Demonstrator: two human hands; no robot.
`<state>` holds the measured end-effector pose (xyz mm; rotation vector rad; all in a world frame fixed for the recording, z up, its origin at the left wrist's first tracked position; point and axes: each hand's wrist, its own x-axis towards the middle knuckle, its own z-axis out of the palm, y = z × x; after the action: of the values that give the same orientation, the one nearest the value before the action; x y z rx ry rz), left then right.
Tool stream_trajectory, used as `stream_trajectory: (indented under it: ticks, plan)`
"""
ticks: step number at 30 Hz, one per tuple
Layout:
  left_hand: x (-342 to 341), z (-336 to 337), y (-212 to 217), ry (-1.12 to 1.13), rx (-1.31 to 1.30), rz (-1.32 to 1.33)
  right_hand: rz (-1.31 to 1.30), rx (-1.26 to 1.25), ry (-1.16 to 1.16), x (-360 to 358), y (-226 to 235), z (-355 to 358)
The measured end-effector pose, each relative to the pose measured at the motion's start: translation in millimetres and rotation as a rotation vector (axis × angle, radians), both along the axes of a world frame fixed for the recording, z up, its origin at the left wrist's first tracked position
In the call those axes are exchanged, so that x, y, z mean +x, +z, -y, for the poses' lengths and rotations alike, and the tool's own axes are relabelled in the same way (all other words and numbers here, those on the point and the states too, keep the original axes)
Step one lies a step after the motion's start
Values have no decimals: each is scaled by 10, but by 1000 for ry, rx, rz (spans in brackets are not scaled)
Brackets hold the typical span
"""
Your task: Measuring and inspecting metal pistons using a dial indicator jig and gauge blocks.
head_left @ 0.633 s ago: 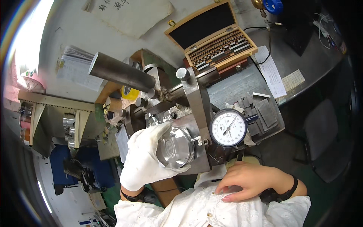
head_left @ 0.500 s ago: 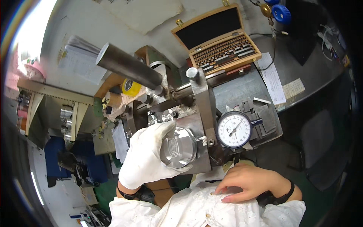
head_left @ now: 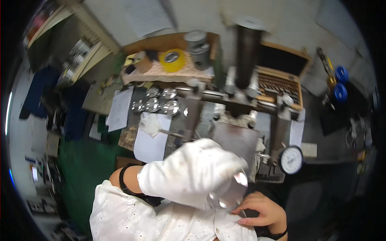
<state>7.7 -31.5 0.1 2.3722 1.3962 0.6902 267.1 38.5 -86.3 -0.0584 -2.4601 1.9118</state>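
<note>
Left hand point(head_left: 193, 172), in a white glove, is wrapped around a shiny round metal part point(head_left: 231, 190), fingers curled over the top of it, so it's a closed grip on the part, held low and close to the person's chest, just in front of the measuring stand. Right hand point(head_left: 261, 209) is bare, fingers loosely bent, fingertips touching the underside of the same part; can't tell whether it's actually gripping or just steadying. The part is mostly hidden by the glove and blurred, only a bright rim shows. Behind the hands: a grey metal gauge fixture point(head_left: 237, 140) with a dark vertical column point(head_left: 246, 52) and a dial indicator point(head_left: 291, 160) at its right, well clear of the part. Further back, an open wooden case of gauge blocks point(head_left: 281, 80). On the left of the bench, a cluster of similar shiny round parts point(head_left: 159, 102), sheets of paper point(head_left: 150, 138) beside them, and a roll of yellow tape point(head_left: 173, 60) on a wooden board. Two blue caps point(head_left: 341, 82) sit far right.
</note>
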Motion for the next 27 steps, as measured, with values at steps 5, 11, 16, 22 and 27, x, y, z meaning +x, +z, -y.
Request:
stream_trajectory:
  ticks: [5,11,16,22,27]
  plan:
    - [-257,392,34,-206,-111,387,175,-101,-5,-3,-247,112]
    - [-924,885,-281,137,-262,379,679,437,-47,-16,-807,337]
    - [-1535,1227,-1049,666,-212,205,954,624,62,-286,-1189,581]
    - [-2356,1236,-1808,962,-391,86,892,535,-106,-704,-1225,845]
    - [-2757,1242,-2549,1191,-223,-169,962,438,-211,-900,-1254,961]
